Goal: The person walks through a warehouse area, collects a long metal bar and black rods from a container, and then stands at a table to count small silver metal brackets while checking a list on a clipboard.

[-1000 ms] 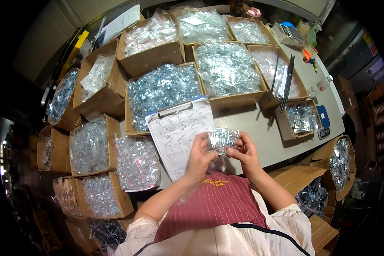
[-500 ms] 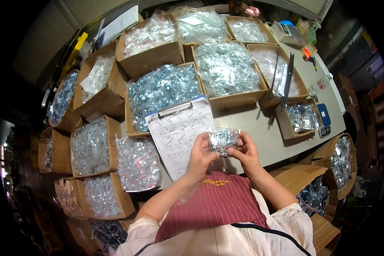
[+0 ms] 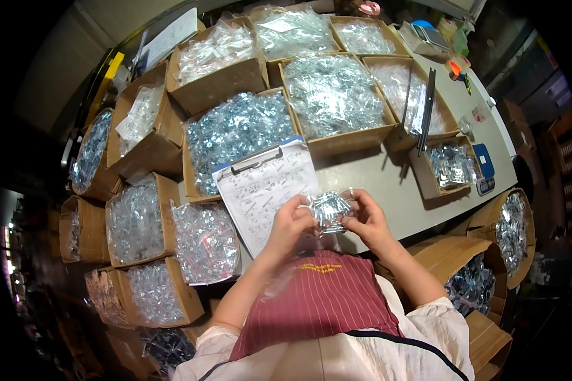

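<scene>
Small packet (image 3: 329,209) — in both hands

Both forearms rise from the lower edge and converge toward the middle of the view. The left forearm, bare below a pale sleeve, climbs toward one o'clock and ends in the left hand (image 3: 291,223), its fingers curled in and its thumb pointing toward three o'clock. The right forearm climbs toward eleven o'clock to the right hand (image 3: 366,217), fingers bent, fingertips turned toward nine o'clock. The two hands face each other, fingertips nearly meeting, pinched on a small clear bag (image 3: 330,209) between them.
</scene>
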Demonstrator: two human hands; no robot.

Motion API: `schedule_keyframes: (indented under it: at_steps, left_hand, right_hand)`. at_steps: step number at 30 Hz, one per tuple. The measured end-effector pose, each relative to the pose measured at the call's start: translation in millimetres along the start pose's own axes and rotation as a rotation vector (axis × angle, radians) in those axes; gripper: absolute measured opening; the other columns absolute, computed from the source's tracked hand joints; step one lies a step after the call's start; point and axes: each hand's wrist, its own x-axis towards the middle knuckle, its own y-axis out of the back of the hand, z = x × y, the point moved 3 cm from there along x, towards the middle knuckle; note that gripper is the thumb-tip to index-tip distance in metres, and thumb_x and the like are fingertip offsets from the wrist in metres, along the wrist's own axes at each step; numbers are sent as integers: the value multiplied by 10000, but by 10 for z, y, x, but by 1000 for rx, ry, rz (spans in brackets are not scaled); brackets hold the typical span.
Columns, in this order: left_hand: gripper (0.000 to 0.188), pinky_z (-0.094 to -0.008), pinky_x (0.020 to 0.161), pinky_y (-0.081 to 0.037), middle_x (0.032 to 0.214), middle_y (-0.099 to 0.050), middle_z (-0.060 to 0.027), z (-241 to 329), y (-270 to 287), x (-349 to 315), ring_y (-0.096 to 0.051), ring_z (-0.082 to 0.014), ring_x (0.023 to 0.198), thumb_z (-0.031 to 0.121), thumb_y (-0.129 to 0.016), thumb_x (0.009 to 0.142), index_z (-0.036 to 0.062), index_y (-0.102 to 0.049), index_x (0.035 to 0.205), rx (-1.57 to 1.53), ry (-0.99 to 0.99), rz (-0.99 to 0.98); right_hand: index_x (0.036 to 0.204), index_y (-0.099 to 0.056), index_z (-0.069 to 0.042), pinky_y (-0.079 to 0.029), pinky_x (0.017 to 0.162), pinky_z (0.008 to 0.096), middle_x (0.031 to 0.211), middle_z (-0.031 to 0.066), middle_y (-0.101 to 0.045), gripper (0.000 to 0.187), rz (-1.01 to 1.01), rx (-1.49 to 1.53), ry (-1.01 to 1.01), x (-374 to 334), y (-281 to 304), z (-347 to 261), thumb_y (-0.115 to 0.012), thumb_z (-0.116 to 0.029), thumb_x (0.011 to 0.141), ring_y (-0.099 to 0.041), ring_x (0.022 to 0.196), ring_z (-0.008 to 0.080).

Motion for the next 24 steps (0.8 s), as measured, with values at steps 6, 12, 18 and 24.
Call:
schedule_keyframes:
  at_steps: [6, 12, 18, 24]
  left_hand:
    - [272, -258, 632, -499, 758, -669, -109, -7, -12, 13, -631, -153, 654, -6, -580, 788, -11, -518, 1053, 30, 12, 19]
    - [261, -241, 600, -486, 762, -676, -107, -127, 50, 62, -628, -130, 652, -16, -571, 790, -11, -523, 1046, 106, -26, 35]
    - [272, -234, 612, -482, 789, -678, -100, -117, 47, 64, -627, -120, 667, -27, -568, 778, -8, -530, 1046, 88, -13, 24]
    - [280, -233, 653, -497, 860, -675, -85, -132, 82, 81, -638, -122, 715, -47, -562, 769, 8, -537, 1042, 82, -14, -7]
  right_hand:
    - [1251, -460, 7, -515, 793, 253, 1036, 54, -610, 448, -5, -58, -37, -8, 30, 48, -607, 79, 834, -591, 937, 94]
    - [1270, -459, 9, -464, 914, 283, 1122, 84, -575, 516, -20, -97, -50, -41, -53, 34, -647, 51, 791, -564, 1038, 130]
    - [1276, -459, 10, -463, 930, 296, 1142, 95, -573, 526, -25, -85, -31, -23, -25, 70, -650, 43, 788, -563, 1052, 144]
    - [1273, -463, 14, -467, 925, 296, 1124, 100, -584, 525, -18, -138, -32, -24, -16, 73, -656, 36, 785, -564, 1046, 146]
